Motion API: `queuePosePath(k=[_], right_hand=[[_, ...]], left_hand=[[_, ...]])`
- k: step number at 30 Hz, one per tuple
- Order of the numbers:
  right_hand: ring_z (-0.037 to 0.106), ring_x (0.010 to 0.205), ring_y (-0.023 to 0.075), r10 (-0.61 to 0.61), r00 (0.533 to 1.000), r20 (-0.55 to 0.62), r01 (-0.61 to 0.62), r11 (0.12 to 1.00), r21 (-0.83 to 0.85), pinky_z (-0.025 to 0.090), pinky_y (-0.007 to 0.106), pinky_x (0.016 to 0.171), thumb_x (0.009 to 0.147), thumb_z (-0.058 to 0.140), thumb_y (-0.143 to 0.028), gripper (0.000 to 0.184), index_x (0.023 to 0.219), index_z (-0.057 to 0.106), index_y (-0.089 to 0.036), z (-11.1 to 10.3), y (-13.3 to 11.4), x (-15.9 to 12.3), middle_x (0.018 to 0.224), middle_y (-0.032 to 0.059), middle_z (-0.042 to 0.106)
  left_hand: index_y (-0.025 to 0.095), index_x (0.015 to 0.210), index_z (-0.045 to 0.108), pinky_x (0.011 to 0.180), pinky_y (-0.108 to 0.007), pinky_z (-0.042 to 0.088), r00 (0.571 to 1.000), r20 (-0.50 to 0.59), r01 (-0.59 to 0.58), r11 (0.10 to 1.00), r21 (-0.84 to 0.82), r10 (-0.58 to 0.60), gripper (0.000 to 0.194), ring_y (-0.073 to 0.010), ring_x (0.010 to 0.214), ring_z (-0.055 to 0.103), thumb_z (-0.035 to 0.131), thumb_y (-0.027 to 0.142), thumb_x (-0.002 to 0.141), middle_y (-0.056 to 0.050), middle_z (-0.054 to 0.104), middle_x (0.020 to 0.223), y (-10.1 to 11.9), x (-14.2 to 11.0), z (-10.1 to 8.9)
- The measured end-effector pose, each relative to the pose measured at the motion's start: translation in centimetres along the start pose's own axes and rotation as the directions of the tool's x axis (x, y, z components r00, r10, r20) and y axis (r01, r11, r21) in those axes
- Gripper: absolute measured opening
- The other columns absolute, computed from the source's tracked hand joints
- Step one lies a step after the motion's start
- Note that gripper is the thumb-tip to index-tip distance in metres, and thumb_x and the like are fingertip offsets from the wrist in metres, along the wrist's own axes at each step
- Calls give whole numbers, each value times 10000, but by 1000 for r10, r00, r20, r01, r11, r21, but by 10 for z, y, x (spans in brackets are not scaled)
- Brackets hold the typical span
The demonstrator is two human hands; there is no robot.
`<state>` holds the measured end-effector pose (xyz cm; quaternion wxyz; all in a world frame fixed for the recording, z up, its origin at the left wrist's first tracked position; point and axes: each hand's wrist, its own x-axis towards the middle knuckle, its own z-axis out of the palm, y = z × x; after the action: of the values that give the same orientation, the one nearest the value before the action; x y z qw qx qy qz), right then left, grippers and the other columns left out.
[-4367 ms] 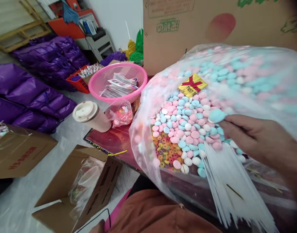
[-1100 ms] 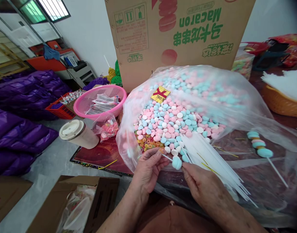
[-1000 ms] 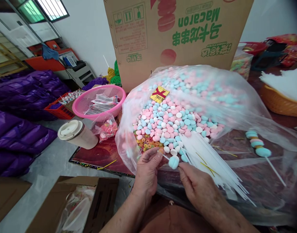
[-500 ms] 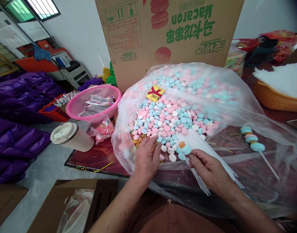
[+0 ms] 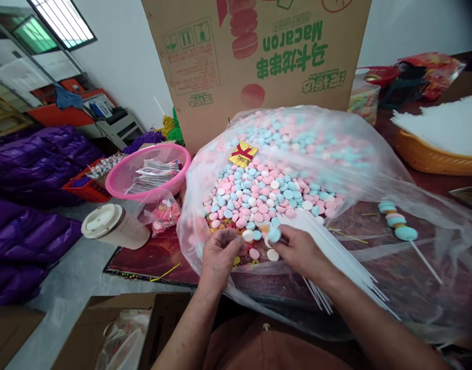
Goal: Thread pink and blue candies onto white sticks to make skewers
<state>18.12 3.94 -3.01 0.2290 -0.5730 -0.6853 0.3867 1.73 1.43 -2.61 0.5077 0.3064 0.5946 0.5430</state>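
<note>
While the right hand (image 5: 304, 253) pinched 1 blue candy (image 5: 274, 235), likely soft, light and best held by its rim, the left hand (image 5: 216, 261) curled; I couldn't tell if it held anything.

Pink mesh basket (image 5: 118, 182), orange wicker basket (image 5: 432, 160), pink-blue-white candies (image 5: 262, 200)

The box (image 5: 220, 110) carries "Macaron" and "马卡龙串串" in green, upside down, with outlined green lettering too unclear to read. Toward its left edge are three handling signs, arrows among them, above small red print too fine to read. In front of the box, a yellow packet (image 5: 243, 154) reads "TWIST" beside a second, partly hidden word.
</note>
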Motion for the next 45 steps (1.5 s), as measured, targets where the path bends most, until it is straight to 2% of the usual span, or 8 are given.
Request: queuePosePath(k=[3,7,15,21,28,32,36,45], right_hand=[[583,752,163,-58,998,36,36,894,446,435,265,648,740,548,-350,260,916,583,-161,-5,2,0,825,25,653],[558,670,150,60,998,-27,-37,848,529,425,270,608,684,596,-371,274,836,586,-143,-3,4,4,732,10,625],[417,448,75,193,981,-19,-121,690,713,315,211,420,604,666,-383,287,747,545,-166,-20,2,-9,586,-49,535],[507,611,120,137,982,-132,-13,741,672,396,238,541,670,651,-375,286,840,575,-158,-9,14,-13,699,-7,592],[363,416,46,192,979,-62,-72,618,783,265,184,376,647,674,-413,300,735,530,-165,4,-3,-17,592,-50,528],[228,316,5,225,971,74,-168,434,885,138,170,317,616,697,-413,347,790,515,-175,3,-8,-21,573,-71,525],[229,333,5,202,979,16,-108,451,886,132,172,331,622,699,-384,307,742,527,-160,-4,-9,-23,555,-56,531],[297,441,47,44,996,-83,26,724,690,242,194,410,714,615,-401,270,820,591,-154,0,-10,-21,564,-66,471]], left_hand=[[138,926,583,564,-266,496,1000,-4,20,997,-77,-21,390,-131,556,594,716,277,586,2,621,654,-4,-4,6],[143,908,633,600,-261,465,989,-20,-135,952,274,146,258,-132,615,570,621,244,670,-29,627,740,-6,5,12],[187,792,632,686,-323,419,884,336,-440,338,832,324,128,-231,801,570,520,227,743,-86,609,878,-10,14,34],[186,847,550,564,-239,437,931,161,-364,793,488,328,141,-133,583,560,531,308,780,1,586,661,-16,1,39],[179,917,637,714,-264,482,774,247,-631,675,382,583,180,-149,815,586,553,174,758,-67,599,928,-13,-15,43],[184,977,635,731,-289,499,869,254,-477,854,206,424,219,-153,771,617,568,236,775,-61,652,893,-15,-18,41],[173,964,616,621,-281,523,992,80,-91,988,-127,102,315,-159,680,639,679,293,679,-45,681,841,-11,-16,40],[153,964,649,755,-280,508,973,228,28,967,-252,31,333,-159,813,627,686,321,680,-52,685,914,-4,-31,42]])
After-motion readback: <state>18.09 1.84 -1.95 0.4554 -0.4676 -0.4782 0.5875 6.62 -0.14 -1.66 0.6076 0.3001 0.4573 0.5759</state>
